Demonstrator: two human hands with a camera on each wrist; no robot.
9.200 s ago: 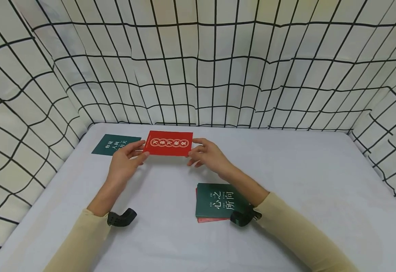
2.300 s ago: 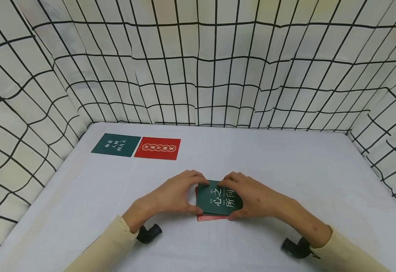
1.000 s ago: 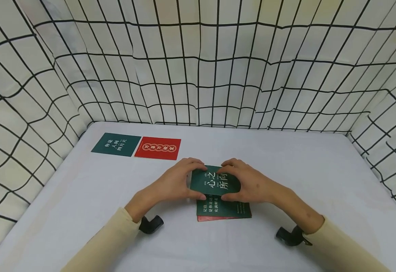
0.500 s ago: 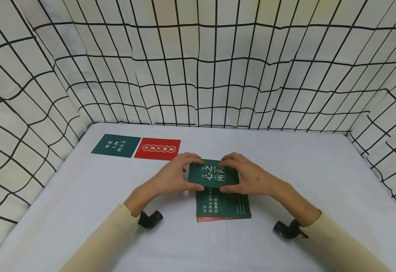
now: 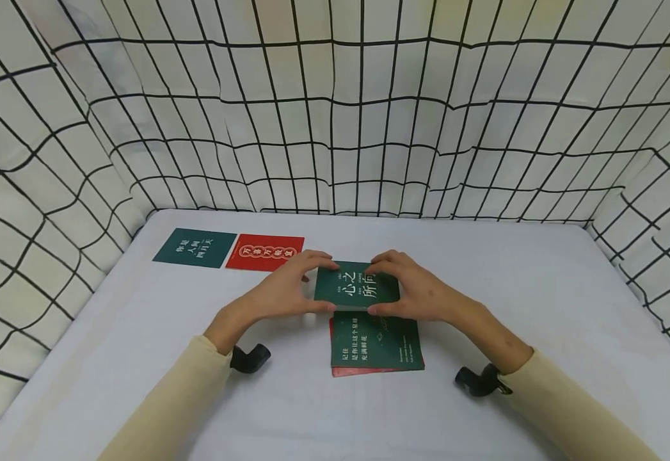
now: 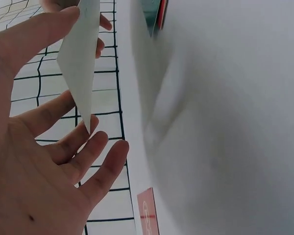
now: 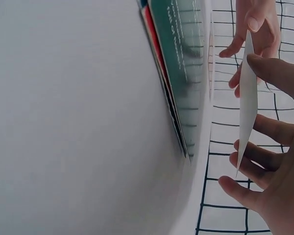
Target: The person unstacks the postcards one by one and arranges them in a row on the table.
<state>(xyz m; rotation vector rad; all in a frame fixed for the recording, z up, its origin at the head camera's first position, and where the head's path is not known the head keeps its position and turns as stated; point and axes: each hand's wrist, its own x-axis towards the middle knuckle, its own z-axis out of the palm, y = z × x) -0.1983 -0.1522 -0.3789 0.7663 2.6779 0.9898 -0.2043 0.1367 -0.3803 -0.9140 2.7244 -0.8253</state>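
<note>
A green postcard [image 5: 353,287] with white characters is held by its two short ends, raised off the table. My left hand [image 5: 283,287] pinches its left end, thumb on the near edge and fingers at the far edge. On the opposite end, my right hand [image 5: 427,291] grips it the same way. Both wrist views show the card's pale underside [image 6: 81,63], with the thumb along one edge. Below the held card lies a stack of postcards [image 5: 377,346], another green one on top and a red edge sticking out underneath.
At the back left, a green postcard [image 5: 194,248] and a red postcard [image 5: 262,251] lie side by side; my left hand overlaps the red one's corner in the head view. A white cloth covers the table [image 5: 513,275]. Black-lined grid walls [image 5: 363,128] rise behind and at both sides.
The red postcard was laid beside the green one at the back left. Both hands then took the top green postcard off the stack and moved it away from the body, slightly left, uncovering another green card.
</note>
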